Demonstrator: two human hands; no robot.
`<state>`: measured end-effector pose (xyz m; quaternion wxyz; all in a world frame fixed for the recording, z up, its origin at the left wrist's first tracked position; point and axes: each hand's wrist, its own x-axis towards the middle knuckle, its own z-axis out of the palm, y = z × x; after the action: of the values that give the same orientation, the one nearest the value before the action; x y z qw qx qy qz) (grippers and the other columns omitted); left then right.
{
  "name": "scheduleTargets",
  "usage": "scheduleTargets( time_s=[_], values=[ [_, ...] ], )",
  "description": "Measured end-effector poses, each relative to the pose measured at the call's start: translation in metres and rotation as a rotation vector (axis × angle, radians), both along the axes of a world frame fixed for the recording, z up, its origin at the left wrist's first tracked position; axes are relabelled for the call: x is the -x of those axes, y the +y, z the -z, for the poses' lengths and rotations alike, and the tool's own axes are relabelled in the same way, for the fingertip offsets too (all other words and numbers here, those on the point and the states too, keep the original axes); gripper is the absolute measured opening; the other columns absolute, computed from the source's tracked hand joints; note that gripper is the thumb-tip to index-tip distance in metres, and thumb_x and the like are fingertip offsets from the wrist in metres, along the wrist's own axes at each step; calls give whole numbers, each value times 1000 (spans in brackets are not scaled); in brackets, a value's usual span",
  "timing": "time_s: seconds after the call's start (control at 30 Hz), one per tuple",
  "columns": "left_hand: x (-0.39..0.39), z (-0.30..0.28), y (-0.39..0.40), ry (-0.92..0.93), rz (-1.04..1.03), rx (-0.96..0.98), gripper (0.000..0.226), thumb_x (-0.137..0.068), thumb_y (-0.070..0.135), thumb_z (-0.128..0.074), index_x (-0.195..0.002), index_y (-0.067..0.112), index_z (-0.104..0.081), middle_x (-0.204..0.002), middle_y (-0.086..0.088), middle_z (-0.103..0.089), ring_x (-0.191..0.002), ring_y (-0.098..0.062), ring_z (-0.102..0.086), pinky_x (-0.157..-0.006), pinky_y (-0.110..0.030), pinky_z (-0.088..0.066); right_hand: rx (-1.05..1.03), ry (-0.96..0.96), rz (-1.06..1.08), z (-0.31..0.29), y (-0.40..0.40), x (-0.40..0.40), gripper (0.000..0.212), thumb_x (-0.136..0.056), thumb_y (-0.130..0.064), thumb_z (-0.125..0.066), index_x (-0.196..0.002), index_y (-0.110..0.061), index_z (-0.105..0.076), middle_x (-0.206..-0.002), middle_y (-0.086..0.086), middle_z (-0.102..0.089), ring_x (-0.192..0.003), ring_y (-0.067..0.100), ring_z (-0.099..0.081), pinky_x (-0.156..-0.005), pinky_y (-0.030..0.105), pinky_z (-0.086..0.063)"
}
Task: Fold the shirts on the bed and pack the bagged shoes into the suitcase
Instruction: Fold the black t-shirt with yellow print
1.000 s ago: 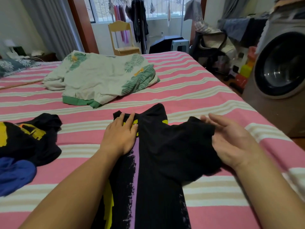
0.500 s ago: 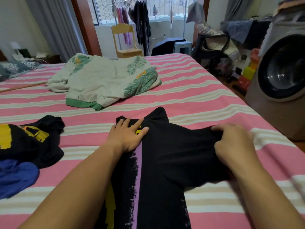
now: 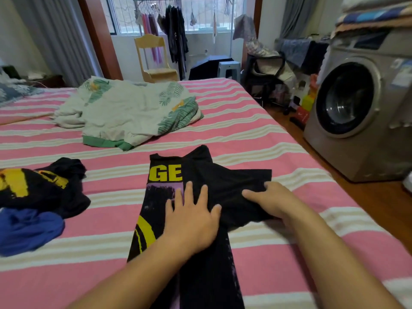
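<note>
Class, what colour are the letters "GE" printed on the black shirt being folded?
Yellow, on the black shirt; the letters show in the head view, the only one.

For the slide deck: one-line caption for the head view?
Left hand presses flat on the black graphic shirt while right hand grips its folded-over sleeve on the pink striped bed.

So there's a black shirt (image 3: 178, 197) with yellow "GE" letters laid out on the pink striped bed (image 3: 256, 134). The left hand (image 3: 192, 219) lies flat on it with fingers spread, and the right hand (image 3: 270, 202) is gripping the sleeve that's folded in over the middle. Off to the left there's a crumpled black and yellow shirt (image 3: 38, 188) with a blue one (image 3: 26, 230) touching it. A leafy white blanket (image 3: 129, 114) is bunched up further back, and a washing machine (image 3: 361, 108) stands on the right.
</note>
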<state>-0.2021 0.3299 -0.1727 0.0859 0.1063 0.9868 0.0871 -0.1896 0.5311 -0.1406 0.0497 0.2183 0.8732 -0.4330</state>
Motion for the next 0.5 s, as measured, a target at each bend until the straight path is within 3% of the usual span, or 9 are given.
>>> scheduleTargets(
  time_s=[0.1, 0.2, 0.27, 0.33, 0.4, 0.43, 0.5],
  values=[
    [-26, 14, -2, -35, 48, 53, 68, -98, 70, -5, -157, 42, 16, -167, -5, 22, -153, -29, 24, -123, -54, 15, 37, 226, 88, 9, -22, -5, 26, -91, -30, -67, -110, -15, -59, -107, 2, -68, -94, 21, -65, -86, 44, -56],
    [-6, -8, -10, -215, 80, -101, 70, -97, 75, -15, -159, 47, -1, -169, -5, 13, -155, -31, 17, -123, -50, 11, 123, 220, 120, 7, -28, -6, 31, -91, -14, -63, -120, -16, -52, -109, 7, -66, -94, 26, -66, -82, 47, -59],
    [-1, -29, -23, -275, 7, -490, 59, -102, 63, -35, -157, 41, -30, -169, -3, -17, -155, -26, -14, -124, -42, -11, 258, 180, 149, -4, -27, 0, 46, -84, 1, -56, -127, -16, -50, -110, 14, -66, -88, 29, -67, -73, 46, -61],
    [-3, -46, -43, -307, -229, -1099, 39, -104, 44, -49, -140, 30, -56, -145, 1, -55, -131, -17, -51, -110, -32, -35, 174, 204, 80, -24, -34, 7, 60, -81, 6, -53, -136, -16, -48, -121, 16, -63, -93, 30, -64, -73, 39, -56],
    [6, -51, -66, -464, -474, -1596, 37, -103, 42, -51, -131, 21, -60, -130, -8, -61, -122, -27, -59, -105, -39, -45, 74, 272, -133, -49, -56, 13, 71, -85, 4, -60, -149, -21, -40, -137, 9, -55, -110, 28, -60, -82, 32, -50],
    [12, -47, -76, -549, -551, -1743, 44, -101, 47, -50, -134, 18, -58, -133, -15, -58, -124, -36, -58, -105, -46, -46, 99, 262, -281, -60, -70, 14, 72, -89, -3, -64, -152, -25, -36, -141, 5, -52, -110, 25, -61, -78, 31, -51],
    [20, -37, -91, -645, -597, -1856, 55, -99, 57, -45, -138, 19, -54, -133, -23, -60, -120, -43, -61, -102, -53, -49, 176, 146, -562, -72, -94, 15, 64, -97, -25, -65, -152, -31, -35, -140, -4, -50, -93, 22, -67, -62, 30, -54]
  ],
)
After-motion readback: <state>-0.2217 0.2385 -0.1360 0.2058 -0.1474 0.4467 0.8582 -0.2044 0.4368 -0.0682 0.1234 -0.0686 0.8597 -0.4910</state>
